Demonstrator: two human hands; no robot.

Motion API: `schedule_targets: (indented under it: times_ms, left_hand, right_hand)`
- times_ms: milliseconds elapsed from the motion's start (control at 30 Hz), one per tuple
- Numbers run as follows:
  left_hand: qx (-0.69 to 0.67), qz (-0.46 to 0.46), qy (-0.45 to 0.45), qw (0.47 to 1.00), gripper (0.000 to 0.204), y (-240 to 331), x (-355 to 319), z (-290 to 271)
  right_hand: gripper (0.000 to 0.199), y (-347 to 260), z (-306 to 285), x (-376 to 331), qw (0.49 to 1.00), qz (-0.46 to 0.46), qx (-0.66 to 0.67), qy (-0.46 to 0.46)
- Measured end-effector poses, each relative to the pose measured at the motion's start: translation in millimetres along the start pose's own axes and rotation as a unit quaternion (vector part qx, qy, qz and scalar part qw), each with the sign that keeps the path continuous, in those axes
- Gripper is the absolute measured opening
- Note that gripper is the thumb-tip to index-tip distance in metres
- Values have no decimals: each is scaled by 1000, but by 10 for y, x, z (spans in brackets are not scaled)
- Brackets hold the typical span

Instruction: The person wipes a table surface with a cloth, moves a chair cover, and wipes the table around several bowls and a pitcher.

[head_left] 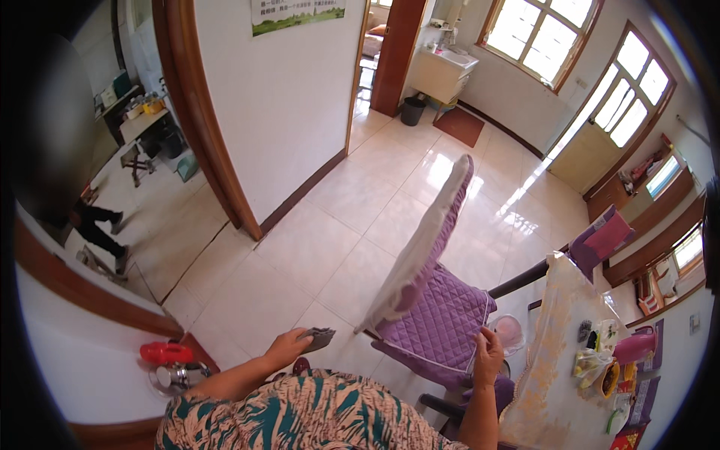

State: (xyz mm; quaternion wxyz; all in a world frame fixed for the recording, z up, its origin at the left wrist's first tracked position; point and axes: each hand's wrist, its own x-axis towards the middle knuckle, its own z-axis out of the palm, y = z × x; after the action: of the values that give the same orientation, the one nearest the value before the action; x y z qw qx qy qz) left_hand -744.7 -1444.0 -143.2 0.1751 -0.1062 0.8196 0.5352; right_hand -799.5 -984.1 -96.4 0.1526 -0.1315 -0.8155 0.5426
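My left hand (290,350) is closed on a small grey folded cloth (321,339), held out over the floor tiles. On the other side, my right hand (489,354) hangs raised above the edge of a chair seat, its fingers drawn together. Whether anything is pinched in them is too small to tell. The chair (435,322) wears a purple quilted cover on its seat and a pale cover over its backrest. Just beyond my right hand sits a round pinkish item (508,334) that I cannot make out.
A cloth-covered table (547,360) stands at right, with a pink pitcher (634,348) and several packets. Behind it is another purple chair (602,234). A red flask (166,353) and metal pots lie lower left by a doorway. Someone's dark-clad legs (103,227) show through it.
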Motion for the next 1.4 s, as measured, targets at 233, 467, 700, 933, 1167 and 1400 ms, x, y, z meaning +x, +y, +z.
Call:
schedule_targets:
  times_ms: [233,467,700,933,1167,1400]
  left_hand:
    - [-253,-112,-43,960,33,-224,381,-652]
    - [-311,-98,-46,944,38,191,967,-1086]
    - [-313,-86,-70,943,30,244,1867,-1508]
    - [-230,-52,-107,966,28,533,3061,-2186]
    - [-182,-43,-172,967,26,888,4236,-2409]
    - [-153,-10,-264,952,26,1757,5297,-1746]
  right_hand:
    - [27,-1033,803,168,994,4,97,-45]
    - [47,-1631,1247,874,992,17,99,-72]
    - [79,-2142,1770,1675,981,-96,-157,-63]
    - [68,-2111,1852,2220,969,-7,-243,44]
    - [63,-2360,1981,2067,954,3,-290,78]
    - [63,-2551,2040,2138,970,-9,-240,41]
